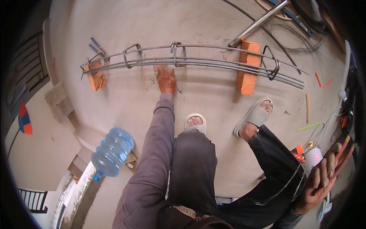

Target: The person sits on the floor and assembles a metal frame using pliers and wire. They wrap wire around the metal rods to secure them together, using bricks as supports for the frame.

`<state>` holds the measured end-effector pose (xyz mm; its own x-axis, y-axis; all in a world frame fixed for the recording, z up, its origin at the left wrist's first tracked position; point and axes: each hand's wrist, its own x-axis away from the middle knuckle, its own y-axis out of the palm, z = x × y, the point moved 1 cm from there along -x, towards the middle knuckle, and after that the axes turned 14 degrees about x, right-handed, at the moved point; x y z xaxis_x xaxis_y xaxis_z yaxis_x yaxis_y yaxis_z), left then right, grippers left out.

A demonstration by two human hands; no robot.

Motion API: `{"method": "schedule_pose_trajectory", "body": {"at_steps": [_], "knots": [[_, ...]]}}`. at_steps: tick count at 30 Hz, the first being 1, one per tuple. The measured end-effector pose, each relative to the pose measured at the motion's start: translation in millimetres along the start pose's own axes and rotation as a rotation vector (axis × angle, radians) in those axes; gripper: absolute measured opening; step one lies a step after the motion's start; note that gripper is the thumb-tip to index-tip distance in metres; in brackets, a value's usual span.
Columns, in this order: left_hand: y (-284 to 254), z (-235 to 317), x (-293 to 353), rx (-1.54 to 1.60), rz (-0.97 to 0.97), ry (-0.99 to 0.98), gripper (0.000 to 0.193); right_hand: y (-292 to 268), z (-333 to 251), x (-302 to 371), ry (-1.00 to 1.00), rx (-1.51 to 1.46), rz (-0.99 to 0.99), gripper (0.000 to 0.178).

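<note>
A long cage of steel rebar [206, 63] with bent stirrups lies across two orange bricks, one brick [97, 78] at the left and another brick [248, 68] at the right. My left hand [166, 79] reaches down at the cage's near side, fingers stretched toward and partly behind the lower rods. It appears to hold nothing; whether it touches the steel is unclear. At the lower right my right hand [322, 181] is closed round a pair of pliers with red, yellow-tipped handles [344, 154]; their jaws are hidden. Thin tie wires [288, 183] hang beside this hand.
Another blue-handled tool [98, 46] lies beyond the left brick. A metal pipe [259, 23] and coiled wire [295, 36] are at the far right. A blue water bottle [112, 152] is at the left. My sandalled feet [195, 121] stand near the cage.
</note>
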<state>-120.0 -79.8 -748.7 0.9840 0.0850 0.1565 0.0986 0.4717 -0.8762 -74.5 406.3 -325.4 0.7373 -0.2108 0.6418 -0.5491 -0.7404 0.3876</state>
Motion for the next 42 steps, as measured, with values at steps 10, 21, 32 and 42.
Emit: {"method": "schedule_pose_trajectory", "body": {"at_steps": [10,21,32,42], "knots": [[26.1,-44.7,11.2,-0.099,-0.068,-0.074,0.051,-85.3,-45.6,-82.3,-0.542,1.252,0.433,0.05],[12.4,-15.9,11.2,-0.057,0.04,0.034,0.051,-264.1,84.6,-73.1,-0.282,1.615,0.571,0.04],[10.2,-6.5,12.7,0.007,0.152,0.238,0.052,-283.0,266.5,-92.7,-0.291,1.669,0.657,0.015],[6.4,-7.5,10.6,0.01,0.191,0.295,0.055,-287.4,283.2,-119.0,-0.299,1.905,0.736,0.012]]}}
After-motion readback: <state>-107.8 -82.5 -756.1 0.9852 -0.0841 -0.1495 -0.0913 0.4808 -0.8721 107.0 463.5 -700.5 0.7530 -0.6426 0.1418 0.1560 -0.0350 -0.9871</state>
